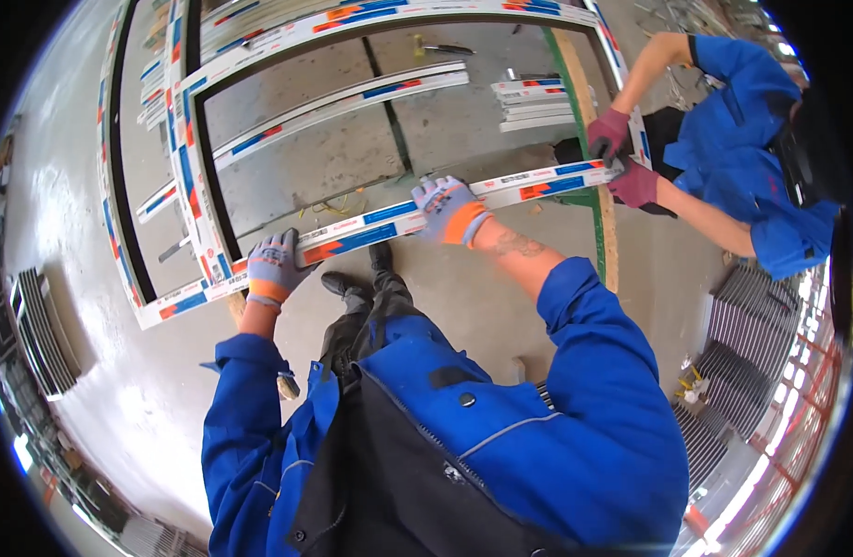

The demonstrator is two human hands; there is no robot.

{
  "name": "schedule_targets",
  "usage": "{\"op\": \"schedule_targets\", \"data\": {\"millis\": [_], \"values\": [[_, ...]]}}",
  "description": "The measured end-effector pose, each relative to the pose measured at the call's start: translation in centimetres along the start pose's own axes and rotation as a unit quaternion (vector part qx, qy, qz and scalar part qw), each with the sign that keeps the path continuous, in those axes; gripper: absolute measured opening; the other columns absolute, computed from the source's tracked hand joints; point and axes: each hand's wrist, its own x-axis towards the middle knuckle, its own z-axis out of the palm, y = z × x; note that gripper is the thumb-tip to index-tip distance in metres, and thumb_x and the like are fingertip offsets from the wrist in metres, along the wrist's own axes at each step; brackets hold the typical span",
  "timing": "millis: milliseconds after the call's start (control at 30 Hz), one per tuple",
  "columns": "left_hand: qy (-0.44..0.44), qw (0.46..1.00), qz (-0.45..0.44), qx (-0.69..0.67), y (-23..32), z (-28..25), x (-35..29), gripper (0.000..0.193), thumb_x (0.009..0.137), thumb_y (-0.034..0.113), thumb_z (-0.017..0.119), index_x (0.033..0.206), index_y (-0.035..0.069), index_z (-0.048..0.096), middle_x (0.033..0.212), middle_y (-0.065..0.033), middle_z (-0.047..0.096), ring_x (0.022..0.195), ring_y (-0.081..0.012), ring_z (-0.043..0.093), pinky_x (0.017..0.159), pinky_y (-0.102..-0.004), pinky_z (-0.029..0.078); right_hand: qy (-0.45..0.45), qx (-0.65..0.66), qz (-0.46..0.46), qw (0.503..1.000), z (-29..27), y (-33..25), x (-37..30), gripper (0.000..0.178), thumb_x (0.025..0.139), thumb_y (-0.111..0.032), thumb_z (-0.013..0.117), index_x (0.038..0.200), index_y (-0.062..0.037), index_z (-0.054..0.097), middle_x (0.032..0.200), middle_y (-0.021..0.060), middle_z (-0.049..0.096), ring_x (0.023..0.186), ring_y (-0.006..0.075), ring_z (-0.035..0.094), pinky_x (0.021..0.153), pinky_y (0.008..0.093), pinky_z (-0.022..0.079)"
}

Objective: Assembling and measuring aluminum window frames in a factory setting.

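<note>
A large rectangular window frame (371,223), wrapped in white film with blue and orange patches, lies in front of me. My left hand (276,265), in a grey glove with an orange cuff, is closed over its near bar close to the left corner. Farther right along that same bar, my right hand (448,209) in a matching glove has its fingers curled over the far side. At the frame's near right corner, a co-worker's maroon-gloved hands (621,160) hold something small and dark that I cannot make out.
A wooden-topped green support (601,223) runs under the frame's right end. Another frame (110,186) lies at the left. Loose film-wrapped profiles (343,100) and a hammer (445,48) show through the opening. Stacked profiles (42,320) lie on the floor. The co-worker (742,148) stands at right.
</note>
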Motion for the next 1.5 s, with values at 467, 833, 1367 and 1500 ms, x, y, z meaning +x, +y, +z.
{"op": "schedule_targets", "data": {"millis": [467, 833, 1367, 1500], "values": [[0.022, 1.000, 0.003, -0.018, -3.9, -0.2, -4.7, 0.063, 0.075, 0.056, 0.069, 0.114, 0.007, 0.060, 0.105, -0.0127, 0.063, 0.102, -0.0302, 0.060, 0.089, -0.0414, 0.048, 0.076, -0.015, 0.046, 0.996, -1.0, -6.4, 0.7, 0.058, 0.072, -0.057, 0.066, 0.096, -0.0048, 0.061, 0.085, 0.0092, 0.062, 0.084, 0.0267, 0.062, 0.076, 0.0380, 0.049], [0.165, 0.951, -0.131, -0.227, -8.6, 5.8, -44.3, 0.041, 0.080, 0.022, 0.068, 0.117, 0.004, 0.060, 0.118, -0.0155, 0.060, 0.113, -0.0336, 0.055, 0.099, -0.0424, 0.044, 0.080, -0.202, 0.169, 0.961, 0.1, -16.7, -3.9, 0.077, 0.075, -0.050, 0.068, 0.128, 0.0021, 0.051, 0.131, 0.0181, 0.052, 0.125, 0.0342, 0.047, 0.107, 0.0426, 0.035], [0.213, 0.820, -0.498, -0.184, -30.9, 10.4, -82.1, 0.025, 0.082, 0.017, 0.066, 0.105, 0.008, 0.064, 0.100, -0.0100, 0.067, 0.098, -0.0308, 0.061, 0.088, -0.0400, 0.048, 0.290, -0.014, 0.083, 0.953, -6.2, -62.1, 19.2, 0.072, 0.082, -0.046, 0.067, 0.131, 0.0031, 0.048, 0.128, 0.0196, 0.053, 0.122, 0.0348, 0.048, 0.104, 0.0436, 0.039], [0.218, 0.835, -0.462, -0.204, -40.9, 8.1, -76.0, 0.025, 0.083, 0.018, 0.065, 0.106, 0.008, 0.064, 0.103, -0.0112, 0.066, 0.099, -0.0307, 0.061, 0.088, -0.0411, 0.048, 0.281, 0.028, 0.106, 0.954, -6.6, -62.6, 26.8, 0.073, 0.081, -0.046, 0.066, 0.132, 0.0027, 0.047, 0.131, 0.0200, 0.052, 0.123, 0.0340, 0.047, 0.105, 0.0434, 0.037]]}}
